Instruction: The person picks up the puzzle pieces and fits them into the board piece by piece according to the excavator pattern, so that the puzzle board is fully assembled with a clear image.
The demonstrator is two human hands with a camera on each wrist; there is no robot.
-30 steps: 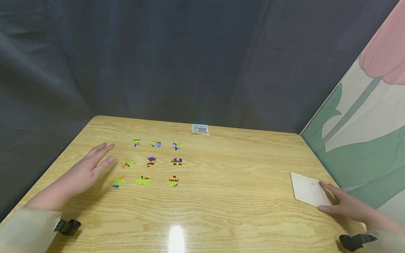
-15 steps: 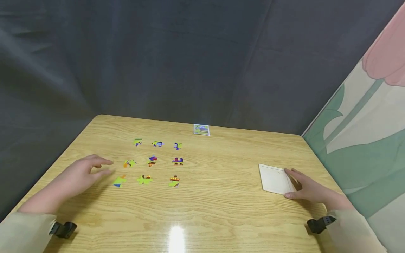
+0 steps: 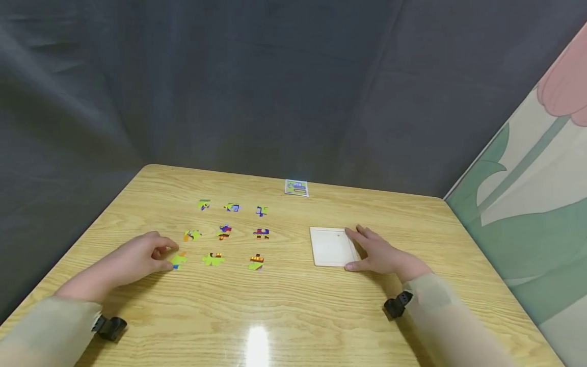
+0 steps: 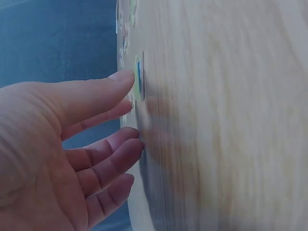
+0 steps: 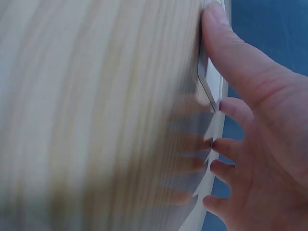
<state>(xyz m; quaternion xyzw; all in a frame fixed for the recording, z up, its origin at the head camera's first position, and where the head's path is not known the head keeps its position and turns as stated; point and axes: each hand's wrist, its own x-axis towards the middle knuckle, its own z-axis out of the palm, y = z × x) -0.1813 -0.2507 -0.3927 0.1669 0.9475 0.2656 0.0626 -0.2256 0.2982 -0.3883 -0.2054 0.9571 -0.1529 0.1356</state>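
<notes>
In the head view my left hand [image 3: 137, 260] is beside a green, orange and blue jigsaw piece [image 3: 179, 260] at the near left. Its thumb and index finger are bent close to the piece, which lies flat on the table; the left wrist view shows the thumb tip at the piece [image 4: 139, 79], though contact is unclear. My right hand [image 3: 378, 255] grips the right side of a flat white square tray [image 3: 331, 248], thumb at the near corner and fingers at the far one. Several other jigsaw pieces, such as a green one [image 3: 213, 259], lie spread in rows between the hands.
A small picture card [image 3: 296, 187] lies at the far edge of the wooden table [image 3: 284, 316]. Dark curtain [image 3: 275, 92] hangs behind, and a flower-patterned cloth [image 3: 545, 204] flanks the right side.
My right hand has slid the white tray left, from the table's right side to near the middle. My left hand has come down and right to the near-left piece, its fingers bending.
</notes>
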